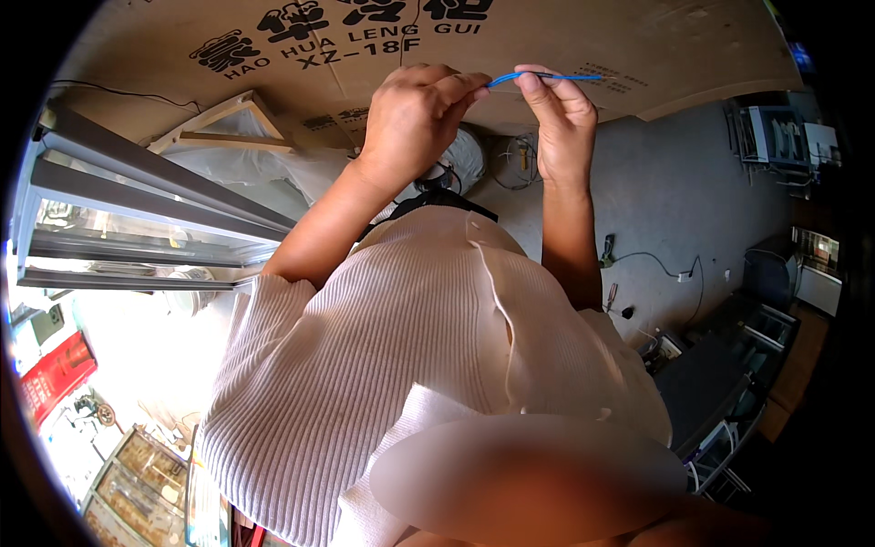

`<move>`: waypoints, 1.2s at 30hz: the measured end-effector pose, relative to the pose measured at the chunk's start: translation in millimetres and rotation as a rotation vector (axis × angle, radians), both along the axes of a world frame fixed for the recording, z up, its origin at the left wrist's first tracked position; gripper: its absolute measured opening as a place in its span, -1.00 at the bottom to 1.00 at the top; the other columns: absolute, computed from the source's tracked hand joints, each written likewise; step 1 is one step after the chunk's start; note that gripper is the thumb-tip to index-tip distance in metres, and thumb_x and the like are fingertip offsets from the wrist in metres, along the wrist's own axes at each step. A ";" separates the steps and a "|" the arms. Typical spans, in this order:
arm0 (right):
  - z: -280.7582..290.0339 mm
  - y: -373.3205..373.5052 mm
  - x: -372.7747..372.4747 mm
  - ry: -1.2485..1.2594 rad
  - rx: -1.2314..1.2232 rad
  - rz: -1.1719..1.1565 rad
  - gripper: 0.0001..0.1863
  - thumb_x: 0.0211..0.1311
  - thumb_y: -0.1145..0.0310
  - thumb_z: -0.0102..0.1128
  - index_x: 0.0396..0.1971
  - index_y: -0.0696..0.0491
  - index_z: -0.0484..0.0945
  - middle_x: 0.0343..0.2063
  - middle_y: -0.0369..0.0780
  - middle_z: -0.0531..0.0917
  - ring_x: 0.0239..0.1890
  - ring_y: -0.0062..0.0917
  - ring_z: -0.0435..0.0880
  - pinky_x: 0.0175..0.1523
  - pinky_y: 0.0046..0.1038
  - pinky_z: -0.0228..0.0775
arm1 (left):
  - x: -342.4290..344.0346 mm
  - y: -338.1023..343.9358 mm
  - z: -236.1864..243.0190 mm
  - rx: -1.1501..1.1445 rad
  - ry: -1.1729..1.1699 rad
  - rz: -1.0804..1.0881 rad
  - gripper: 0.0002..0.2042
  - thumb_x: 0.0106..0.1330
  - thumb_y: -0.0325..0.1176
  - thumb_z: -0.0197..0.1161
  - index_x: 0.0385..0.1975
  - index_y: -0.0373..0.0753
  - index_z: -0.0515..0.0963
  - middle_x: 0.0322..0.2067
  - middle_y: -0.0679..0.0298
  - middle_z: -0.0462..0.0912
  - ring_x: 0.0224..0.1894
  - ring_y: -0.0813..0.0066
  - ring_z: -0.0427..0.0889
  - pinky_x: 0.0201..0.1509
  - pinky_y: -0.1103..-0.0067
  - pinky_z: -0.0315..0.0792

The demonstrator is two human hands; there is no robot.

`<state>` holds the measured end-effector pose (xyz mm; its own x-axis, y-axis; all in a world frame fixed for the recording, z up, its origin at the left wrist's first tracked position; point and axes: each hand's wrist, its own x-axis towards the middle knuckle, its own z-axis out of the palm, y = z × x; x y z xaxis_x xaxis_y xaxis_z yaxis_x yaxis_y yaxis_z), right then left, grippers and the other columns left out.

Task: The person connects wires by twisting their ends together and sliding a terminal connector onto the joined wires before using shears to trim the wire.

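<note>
Both of my hands are raised in front of me and pinch a thin blue wire [510, 78]. My left hand [415, 114] grips one end of the wire between thumb and fingers. My right hand [561, 114] pinches it a little further right, and the rest of the wire sticks out to the right past the fingers [583, 77]. Behind the hands lies a big brown cardboard box [273, 64] with black print. My white ribbed top [392, 365] fills the lower middle of the view.
A grey concrete floor [674, 191] lies to the right with loose cables and a plug [684, 272]. A glass-fronted metal cabinet [137, 219] is at the left. Dark metal-framed equipment [720, 365] stands at the lower right. A wooden frame [228, 128] leans by the box.
</note>
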<state>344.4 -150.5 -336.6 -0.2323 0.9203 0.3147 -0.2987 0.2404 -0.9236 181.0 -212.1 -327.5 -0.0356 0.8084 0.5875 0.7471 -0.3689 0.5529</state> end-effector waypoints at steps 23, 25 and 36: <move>-4.3 2.2 -1.8 0.040 -0.116 0.060 -0.90 0.24 0.47 0.20 -0.28 0.16 0.57 -0.36 -0.35 0.61 -0.24 -0.73 0.53 -0.06 -0.67 0.32 | -6.3 8.7 -14.2 -0.531 -0.871 -0.426 -0.75 0.30 -0.35 0.23 -0.14 -0.39 0.59 -0.27 0.23 0.67 -0.17 0.57 0.62 0.01 0.64 0.47; -2.5 1.2 -2.3 -0.011 -0.057 0.058 -0.90 0.25 0.47 0.18 -0.29 0.16 0.57 -0.37 -0.34 0.61 -0.25 -0.73 0.53 -0.07 -0.67 0.32 | -8.0 9.6 -14.5 -0.570 -0.911 -0.416 -0.74 0.27 -0.35 0.26 -0.14 -0.37 0.60 -0.28 0.25 0.68 -0.18 0.59 0.61 0.01 0.65 0.47; -4.0 2.1 2.6 -0.321 0.203 -0.046 -0.87 0.20 0.41 0.20 -0.38 0.17 0.57 -0.48 -0.31 0.60 -0.37 -0.69 0.47 -0.17 -0.61 0.32 | -8.5 5.9 -5.2 -0.284 -0.356 -0.197 -0.87 0.14 -0.45 0.35 -0.31 -0.24 0.65 -0.42 0.32 0.67 -0.35 0.53 0.61 -0.13 0.58 0.45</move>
